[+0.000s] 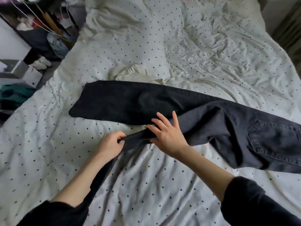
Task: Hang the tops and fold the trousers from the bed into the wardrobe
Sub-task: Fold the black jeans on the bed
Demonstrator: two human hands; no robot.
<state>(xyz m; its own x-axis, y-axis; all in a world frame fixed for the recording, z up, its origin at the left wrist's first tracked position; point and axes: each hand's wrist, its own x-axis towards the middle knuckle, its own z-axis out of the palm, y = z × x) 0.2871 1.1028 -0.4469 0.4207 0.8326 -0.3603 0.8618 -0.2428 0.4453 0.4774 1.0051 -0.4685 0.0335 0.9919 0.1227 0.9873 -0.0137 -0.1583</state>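
The black trousers (187, 111) lie across the bed (146, 185), long axis left to right. My left hand (110, 145) pinches the near fabric edge; my right hand (167, 132) rests flat, fingers spread, nearer the fold line.

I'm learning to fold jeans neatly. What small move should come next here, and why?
Probably draw the pinched edge leftward to flatten it: the left hand pinches a bunched fold of the black jeans while the right hand rests open on them, holding the cloth on the bed.
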